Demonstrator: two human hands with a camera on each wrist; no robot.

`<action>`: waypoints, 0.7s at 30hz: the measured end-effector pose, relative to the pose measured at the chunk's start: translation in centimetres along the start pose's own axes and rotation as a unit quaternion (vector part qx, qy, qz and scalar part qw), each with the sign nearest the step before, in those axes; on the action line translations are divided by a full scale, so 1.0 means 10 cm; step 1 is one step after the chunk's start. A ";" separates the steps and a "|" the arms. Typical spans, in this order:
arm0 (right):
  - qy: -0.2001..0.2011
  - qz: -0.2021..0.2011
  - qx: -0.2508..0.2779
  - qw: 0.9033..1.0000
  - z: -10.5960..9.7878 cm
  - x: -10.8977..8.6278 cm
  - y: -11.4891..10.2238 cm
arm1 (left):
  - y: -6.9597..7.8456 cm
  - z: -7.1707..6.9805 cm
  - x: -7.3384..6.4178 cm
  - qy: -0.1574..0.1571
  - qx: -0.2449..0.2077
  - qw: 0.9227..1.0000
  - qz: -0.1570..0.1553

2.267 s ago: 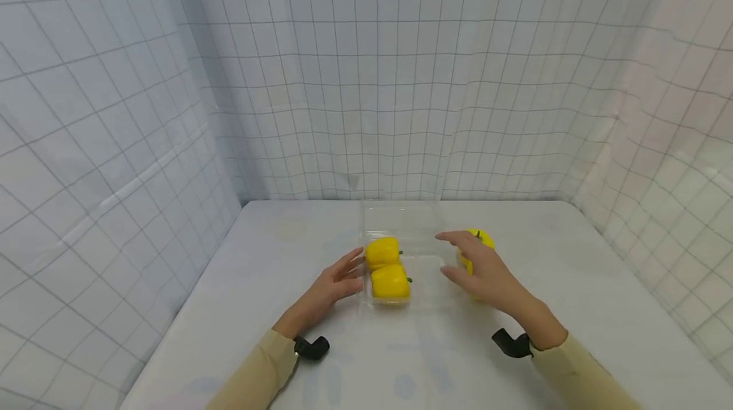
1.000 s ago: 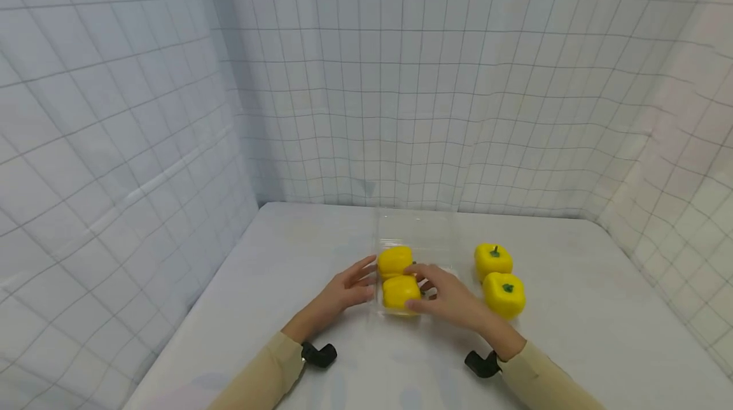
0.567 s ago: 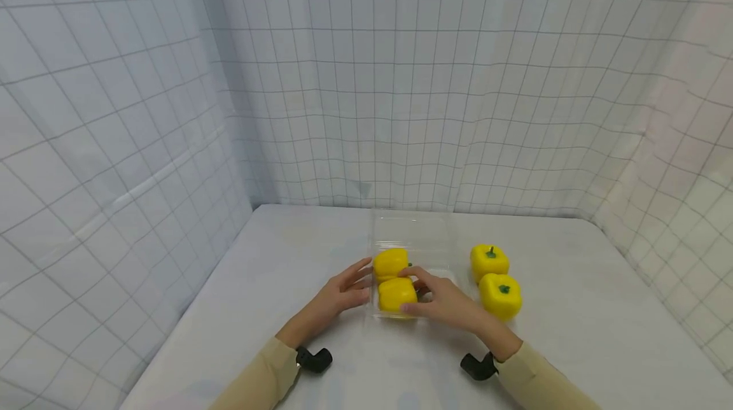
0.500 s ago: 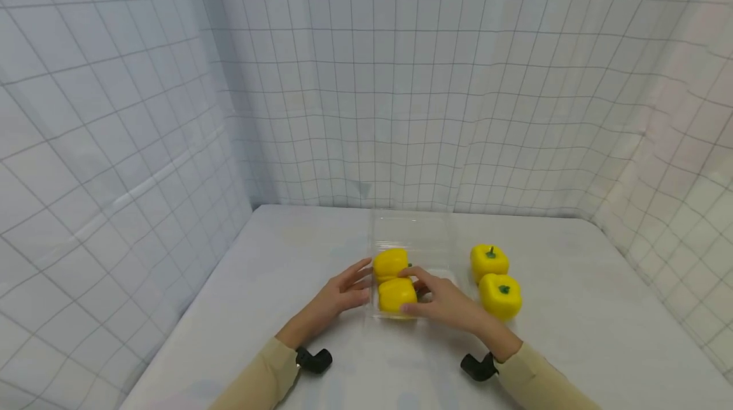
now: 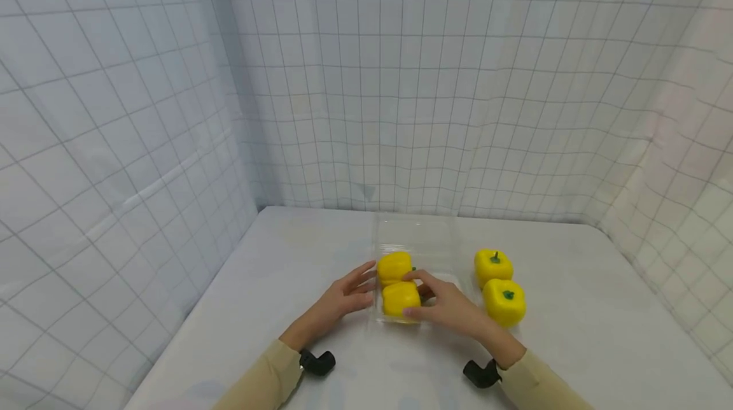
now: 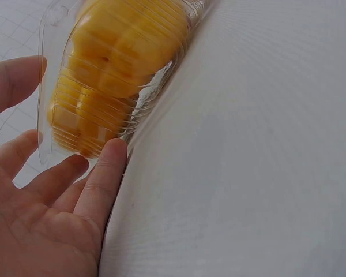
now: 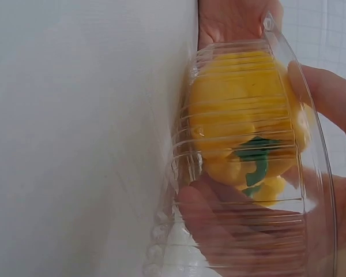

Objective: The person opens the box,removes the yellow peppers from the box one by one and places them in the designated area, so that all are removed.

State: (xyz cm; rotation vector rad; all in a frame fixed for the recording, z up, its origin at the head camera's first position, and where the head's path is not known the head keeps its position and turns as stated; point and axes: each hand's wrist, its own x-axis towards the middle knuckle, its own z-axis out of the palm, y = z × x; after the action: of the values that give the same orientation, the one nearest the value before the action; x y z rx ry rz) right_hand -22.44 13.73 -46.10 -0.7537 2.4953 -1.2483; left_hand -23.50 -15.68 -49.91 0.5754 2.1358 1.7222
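In the head view, a clear plastic clamshell box (image 5: 389,319) lies with two yellow bell peppers on its left side. My right hand (image 5: 449,308) reaches inside and holds the near bell pepper (image 5: 399,299) between thumb and fingers. The right wrist view shows its green stem (image 7: 256,161) and my fingers (image 7: 210,216) through the ribbed wall. The far bell pepper (image 5: 394,266) lies directly behind. My left hand (image 5: 339,300) has its fingers spread at the box's left wall; in the left wrist view, fingertips (image 6: 112,151) meet the plastic.
The box's clear lid (image 5: 415,233) is folded back toward the rear curtain (image 5: 366,98). To the right, two more yellow bell peppers, a rear one (image 5: 494,266) and a front one (image 5: 504,303), stand stem up on the white table (image 5: 578,308).
My right hand has moved left from beside the peppers on the right to the near pepper in the box, which it now holds. My left hand has stayed at the box's left wall.
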 end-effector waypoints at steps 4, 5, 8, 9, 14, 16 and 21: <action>0.012 0.003 -0.005 1.000 0.02 -0.01 0.02 | -0.02 0.02 0.00 0.002 -0.001 1.000 0.005; 0.016 0.003 -0.008 1.000 0.02 -0.01 0.02 | -0.02 0.02 0.00 0.003 0.000 1.000 0.005; 0.024 0.005 -0.015 1.000 0.00 0.00 -0.01 | 0.00 0.00 0.02 0.006 0.006 1.000 0.005; 0.026 0.006 -0.016 1.000 -0.01 0.01 -0.02 | 0.01 -0.01 0.03 0.006 0.009 1.000 0.006; 0.036 0.014 -0.013 0.999 -0.04 0.02 -0.05 | 0.04 -0.03 0.06 0.007 0.010 1.000 0.004; 0.035 0.017 -0.006 0.999 -0.03 0.02 -0.04 | 0.03 -0.02 0.06 0.008 0.004 1.000 0.001; 0.031 0.028 0.008 0.999 -0.01 0.01 -0.01 | -0.01 0.00 0.02 0.004 -0.010 1.000 0.001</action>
State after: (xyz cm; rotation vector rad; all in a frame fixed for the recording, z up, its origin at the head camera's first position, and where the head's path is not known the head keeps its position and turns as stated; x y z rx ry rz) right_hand -22.50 13.71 -45.95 -0.6463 2.5329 -1.2900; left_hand -23.65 -15.58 -49.99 0.5652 2.1213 1.7491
